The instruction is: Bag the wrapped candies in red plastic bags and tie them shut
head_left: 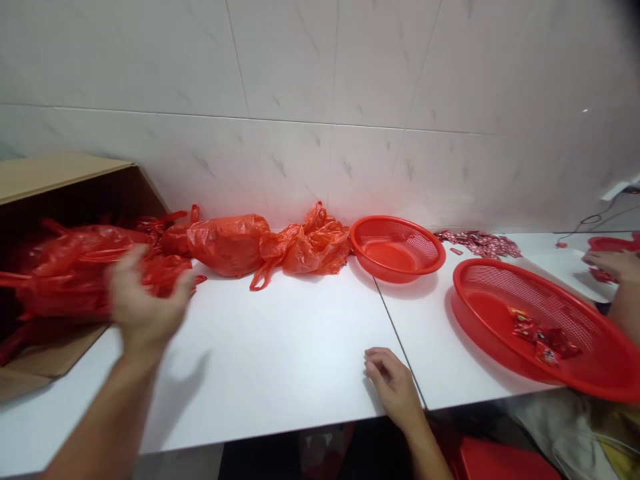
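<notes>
Open left hand at red bags spilling from the cardboard box; right hand, empty and slack, rests well right of it.

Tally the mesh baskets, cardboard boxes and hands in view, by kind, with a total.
Red mesh baskets: 2, the small basket and the large basket; the red rim far right is too cut off to count.
Cardboard box: 1
Hands: 3, the left hand, right hand and another person's hand
Total: 6
</notes>
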The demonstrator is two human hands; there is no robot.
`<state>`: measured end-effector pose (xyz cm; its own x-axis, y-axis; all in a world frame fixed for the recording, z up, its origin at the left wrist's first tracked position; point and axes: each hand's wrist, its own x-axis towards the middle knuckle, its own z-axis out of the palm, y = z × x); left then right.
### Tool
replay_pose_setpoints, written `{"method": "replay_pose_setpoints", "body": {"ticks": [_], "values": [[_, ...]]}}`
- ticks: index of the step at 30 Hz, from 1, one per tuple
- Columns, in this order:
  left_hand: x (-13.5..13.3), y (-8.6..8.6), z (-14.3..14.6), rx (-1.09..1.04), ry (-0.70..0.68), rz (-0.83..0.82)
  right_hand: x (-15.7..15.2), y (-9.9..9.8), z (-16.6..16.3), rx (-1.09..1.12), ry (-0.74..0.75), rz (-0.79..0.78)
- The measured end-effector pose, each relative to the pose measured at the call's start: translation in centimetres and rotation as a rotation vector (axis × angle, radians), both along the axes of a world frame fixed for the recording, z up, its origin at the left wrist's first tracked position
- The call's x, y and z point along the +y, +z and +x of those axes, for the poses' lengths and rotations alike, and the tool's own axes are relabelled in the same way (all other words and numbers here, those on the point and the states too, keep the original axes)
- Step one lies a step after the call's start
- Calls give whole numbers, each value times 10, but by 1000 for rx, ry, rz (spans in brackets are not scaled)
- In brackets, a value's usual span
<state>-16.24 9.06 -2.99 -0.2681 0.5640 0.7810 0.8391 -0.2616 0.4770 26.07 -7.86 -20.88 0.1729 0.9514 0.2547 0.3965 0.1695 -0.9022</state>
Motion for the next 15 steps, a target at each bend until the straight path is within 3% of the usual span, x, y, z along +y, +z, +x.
{"method": "replay_pose_setpoints", "body": {"ticks": [3,5,7,9,12,15], "values": [[18,-40,98,150,-392,-217,0,6,-6,-47,-7,23],[38,-61,146,286,-543,-328,0,10,-6,-59,-3,41],[62,-71,173,356,-482,-383,-1,12,-5,-59,1,54],[86,-73,182,349,-282,-418,-2,13,-3,-50,1,56],[113,-75,172,363,-40,-552,-1,14,-1,-40,-2,61],[119,-87,148,434,17,-748,0,13,-1,-49,4,63]]}}
